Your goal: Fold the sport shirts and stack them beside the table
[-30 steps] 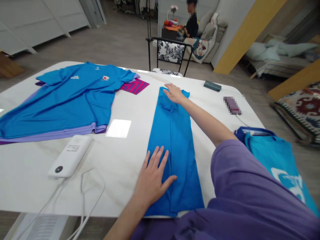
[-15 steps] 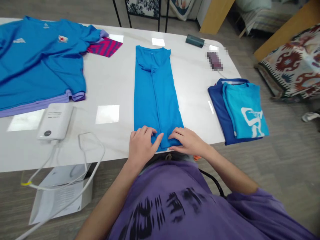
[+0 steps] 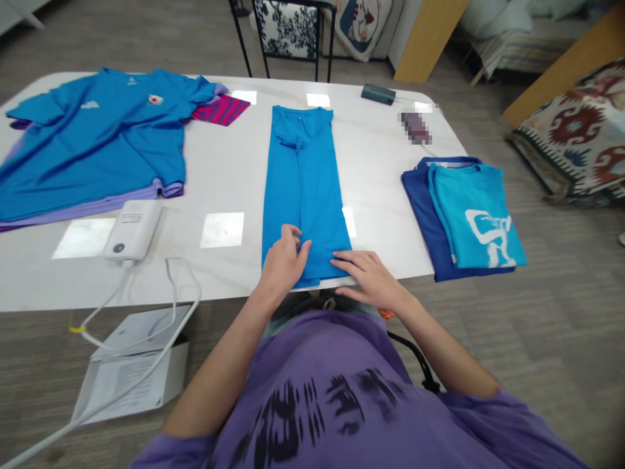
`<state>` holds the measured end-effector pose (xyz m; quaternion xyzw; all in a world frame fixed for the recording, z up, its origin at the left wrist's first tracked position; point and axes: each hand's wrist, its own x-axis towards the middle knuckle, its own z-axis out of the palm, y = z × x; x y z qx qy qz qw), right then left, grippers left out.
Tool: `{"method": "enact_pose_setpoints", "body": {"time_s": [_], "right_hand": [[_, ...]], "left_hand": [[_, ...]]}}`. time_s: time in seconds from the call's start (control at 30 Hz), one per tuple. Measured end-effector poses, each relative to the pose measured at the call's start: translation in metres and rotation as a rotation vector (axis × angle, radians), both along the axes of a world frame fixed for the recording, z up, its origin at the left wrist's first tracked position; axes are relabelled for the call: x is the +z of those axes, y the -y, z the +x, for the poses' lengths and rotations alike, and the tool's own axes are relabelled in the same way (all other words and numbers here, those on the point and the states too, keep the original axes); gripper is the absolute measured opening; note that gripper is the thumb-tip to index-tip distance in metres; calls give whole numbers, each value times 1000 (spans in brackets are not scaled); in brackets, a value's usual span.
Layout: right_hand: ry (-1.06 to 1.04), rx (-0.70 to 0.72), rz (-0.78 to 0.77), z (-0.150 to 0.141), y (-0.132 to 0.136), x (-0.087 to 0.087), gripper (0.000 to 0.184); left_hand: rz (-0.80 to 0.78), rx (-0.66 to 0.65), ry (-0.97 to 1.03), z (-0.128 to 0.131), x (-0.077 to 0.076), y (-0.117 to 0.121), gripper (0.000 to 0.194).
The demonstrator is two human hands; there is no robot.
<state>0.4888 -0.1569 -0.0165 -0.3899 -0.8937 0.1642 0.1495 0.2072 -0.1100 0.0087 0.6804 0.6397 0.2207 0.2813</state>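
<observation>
A blue T-shirt [image 3: 317, 189] lies in front of me, folded lengthwise into a narrow strip with its collar at the far end. A seam of the folded layers runs down its middle. On its lower left part rests my left hand [image 3: 283, 260], fingers loosely bent and thumb apart, gripping nothing that I can see. My right hand [image 3: 368, 279] lies at the shirt's lower right corner with its fingers spread, the fingertips touching the cloth near the hem.
Several unfolded shirts, a blue shirt [image 3: 112, 143] uppermost, lie at the left. Folded shirts [image 3: 481, 215] overhang the right edge. A white device [image 3: 133, 229] with a cable [image 3: 166, 352], a dark case [image 3: 378, 94] and a pixelated object [image 3: 415, 127] are on the white table [image 3: 224, 163].
My left hand has moved slightly up the shirt, its fingers more bent. The right hand's fingers have spread and lie flatter near the hem. The camera view has shifted.
</observation>
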Motion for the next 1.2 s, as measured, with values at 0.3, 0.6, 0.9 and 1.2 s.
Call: {"method": "enact_pose_setpoints", "body": {"time_s": [0.3, 0.6, 0.9, 1.2], "right_hand": [[32, 16, 2, 14, -1, -6, 97], [-22, 3, 79, 26, 12, -24, 60], [-213, 134, -289, 48, 46, 19, 26], [-443, 204, -488, 54, -1, 147, 27]], "left_hand": [[285, -410, -274, -55, -7, 43, 89], [340, -545, -303, -115, -47, 83, 67], [385, -577, 83, -110, -10, 123, 49], [275, -458, 298, -73, 110, 82, 41]]}}
